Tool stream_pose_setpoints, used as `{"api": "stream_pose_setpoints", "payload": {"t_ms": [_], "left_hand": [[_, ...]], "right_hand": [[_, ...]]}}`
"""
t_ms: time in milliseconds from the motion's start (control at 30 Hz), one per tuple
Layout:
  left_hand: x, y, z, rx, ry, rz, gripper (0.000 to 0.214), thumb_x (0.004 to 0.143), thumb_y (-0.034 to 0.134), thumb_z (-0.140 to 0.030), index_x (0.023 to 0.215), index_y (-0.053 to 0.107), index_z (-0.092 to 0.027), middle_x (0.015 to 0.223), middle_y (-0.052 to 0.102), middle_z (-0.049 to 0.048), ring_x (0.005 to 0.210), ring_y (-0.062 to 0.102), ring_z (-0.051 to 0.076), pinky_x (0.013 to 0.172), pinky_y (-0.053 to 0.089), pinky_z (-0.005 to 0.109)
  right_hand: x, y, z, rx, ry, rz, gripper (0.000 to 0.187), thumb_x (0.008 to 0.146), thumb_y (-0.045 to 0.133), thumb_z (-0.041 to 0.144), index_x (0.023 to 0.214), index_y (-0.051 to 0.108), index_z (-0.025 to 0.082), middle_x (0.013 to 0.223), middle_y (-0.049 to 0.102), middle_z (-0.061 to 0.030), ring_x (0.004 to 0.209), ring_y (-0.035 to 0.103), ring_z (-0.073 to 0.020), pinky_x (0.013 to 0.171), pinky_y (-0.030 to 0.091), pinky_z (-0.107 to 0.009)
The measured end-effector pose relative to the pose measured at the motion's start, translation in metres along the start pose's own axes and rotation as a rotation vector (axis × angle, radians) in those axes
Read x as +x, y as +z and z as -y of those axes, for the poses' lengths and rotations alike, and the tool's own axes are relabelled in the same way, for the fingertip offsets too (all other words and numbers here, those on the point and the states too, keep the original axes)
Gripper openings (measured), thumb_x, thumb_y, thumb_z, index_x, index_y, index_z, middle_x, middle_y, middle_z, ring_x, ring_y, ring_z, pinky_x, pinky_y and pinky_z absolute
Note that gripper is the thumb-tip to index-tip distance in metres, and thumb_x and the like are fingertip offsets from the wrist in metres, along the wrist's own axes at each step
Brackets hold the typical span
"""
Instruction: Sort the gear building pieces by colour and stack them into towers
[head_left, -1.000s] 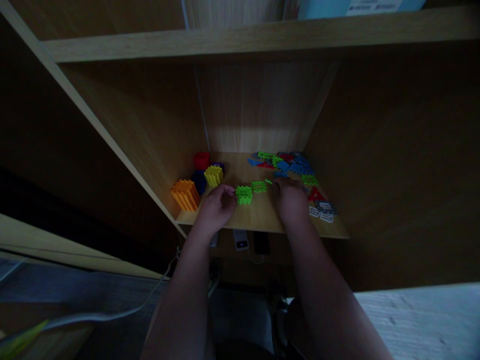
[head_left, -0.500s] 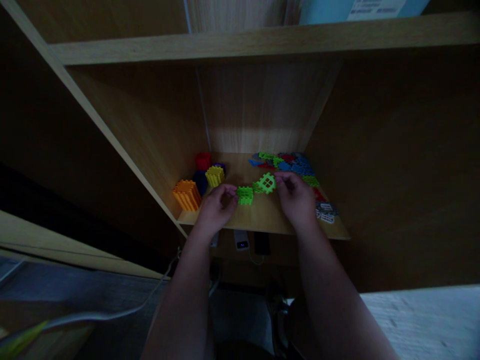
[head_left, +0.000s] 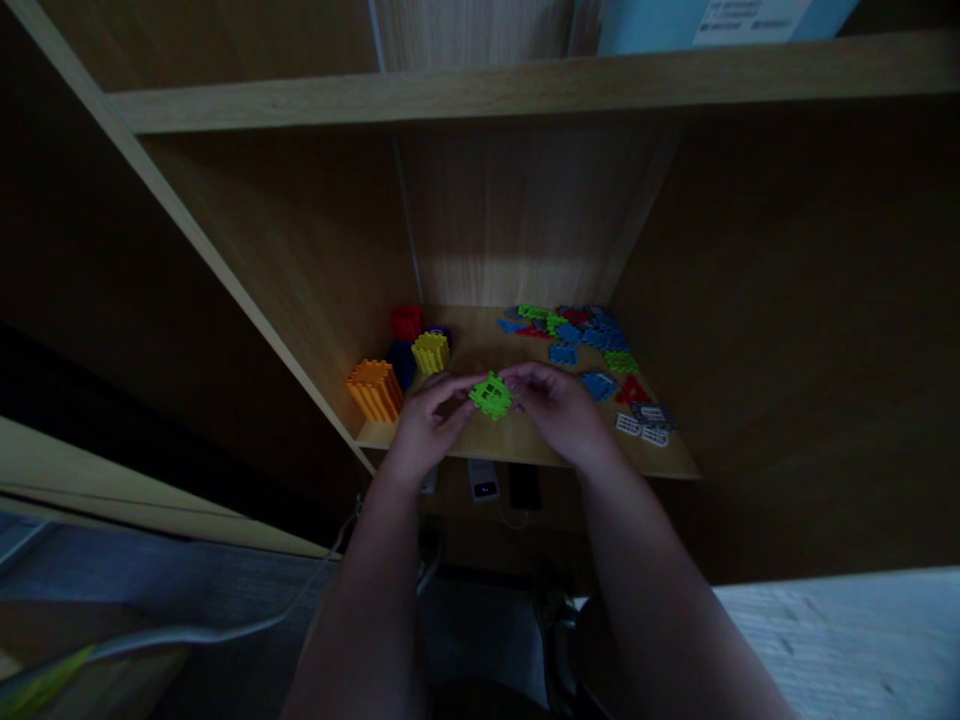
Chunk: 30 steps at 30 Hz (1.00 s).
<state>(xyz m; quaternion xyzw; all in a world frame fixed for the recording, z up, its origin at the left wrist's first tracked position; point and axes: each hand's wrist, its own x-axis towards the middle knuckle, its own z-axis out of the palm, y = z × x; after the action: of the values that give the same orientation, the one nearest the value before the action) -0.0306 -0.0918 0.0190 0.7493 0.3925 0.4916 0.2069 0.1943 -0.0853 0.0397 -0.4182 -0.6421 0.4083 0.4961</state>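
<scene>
A lime-green plastic building piece with a four-hole window and notched edges (head_left: 491,395) is held over the front part of the shelf. My left hand (head_left: 433,418) pinches its left side between thumb and fingers. From the other side, the fingertips of my right hand (head_left: 553,408) close on its right edge. What lies beneath the window face is mostly hidden by it. To the left of my left hand stand an orange notched block (head_left: 374,390) and a smaller yellow one (head_left: 430,352).
Behind these are a red block (head_left: 407,322) and a dark blue block (head_left: 403,363). Loose flat pieces, several blue (head_left: 598,385), a red triangle (head_left: 634,391) and white windows (head_left: 654,437), lie at right. Overhead runs an upper shelf edge (head_left: 480,95); below is a black phone-like object (head_left: 524,487).
My right hand has moved left and slightly down, bringing its green window piece onto the green piece at my left hand. Blue and white pieces it covered at right now show.
</scene>
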Motion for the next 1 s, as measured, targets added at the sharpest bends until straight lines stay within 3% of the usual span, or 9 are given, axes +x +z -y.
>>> {"api": "stream_pose_setpoints", "payload": {"t_ms": [133,300,467,633,800,1000], "left_hand": [[0.001,0.0,0.0,0.013,0.043,0.0,0.025,0.099,0.071,-0.017,0.116,0.083,-0.03,0.111,0.077,0.0061,0.108,0.072,0.024,0.101,0.058,0.04],[0.004,0.005,-0.007,0.045,0.131,-0.116,0.016,0.094,0.079,-0.016,0.103,0.084,-0.028,0.113,0.068,0.0054,0.108,0.069,0.022,0.097,0.057,0.037],[0.007,0.004,-0.019,0.112,0.245,-0.147,0.014,0.095,0.08,-0.013,0.1,0.081,-0.026,0.106,0.072,0.0037,0.103,0.068,0.022,0.095,0.054,0.038],[0.007,-0.001,-0.024,0.242,0.215,-0.168,0.017,0.094,0.082,-0.012,0.102,0.081,-0.027,0.101,0.075,0.0031,0.103,0.067,0.024,0.095,0.053,0.04],[0.006,-0.003,-0.019,0.266,0.21,-0.135,0.016,0.096,0.081,-0.013,0.104,0.083,-0.027,0.104,0.072,0.0036,0.105,0.065,0.024,0.093,0.053,0.039],[0.006,-0.002,-0.018,0.272,0.225,-0.112,0.016,0.097,0.08,-0.014,0.103,0.084,-0.027,0.102,0.071,0.0038,0.102,0.064,0.023,0.091,0.053,0.038]], "right_hand": [[-0.001,0.006,0.004,-0.044,-0.043,-0.046,0.023,0.099,0.073,0.044,0.11,0.081,0.025,0.107,0.085,-0.0041,0.098,0.078,-0.021,0.091,0.061,-0.037],[0.0,0.011,0.004,0.017,-0.065,-0.117,0.024,0.099,0.073,0.045,0.11,0.08,0.026,0.11,0.085,-0.006,0.102,0.08,-0.0226,0.094,0.063,-0.04],[0.001,0.01,0.004,0.174,-0.04,-0.049,0.032,0.097,0.077,0.056,0.11,0.078,0.028,0.112,0.085,-0.0061,0.107,0.081,-0.0242,0.096,0.065,-0.042],[-0.002,0.0,0.01,0.189,-0.013,0.003,0.042,0.096,0.077,0.069,0.108,0.079,0.028,0.115,0.085,-0.0065,0.108,0.08,-0.025,0.101,0.065,-0.044],[-0.005,-0.009,0.011,0.122,0.017,0.15,0.041,0.087,0.089,0.057,0.115,0.08,0.028,0.112,0.085,-0.0051,0.107,0.08,-0.025,0.101,0.064,-0.044],[-0.005,-0.009,0.01,0.078,0.056,0.18,0.041,0.085,0.091,0.053,0.115,0.081,0.028,0.105,0.084,-0.0041,0.099,0.08,-0.0237,0.092,0.064,-0.041]]}}
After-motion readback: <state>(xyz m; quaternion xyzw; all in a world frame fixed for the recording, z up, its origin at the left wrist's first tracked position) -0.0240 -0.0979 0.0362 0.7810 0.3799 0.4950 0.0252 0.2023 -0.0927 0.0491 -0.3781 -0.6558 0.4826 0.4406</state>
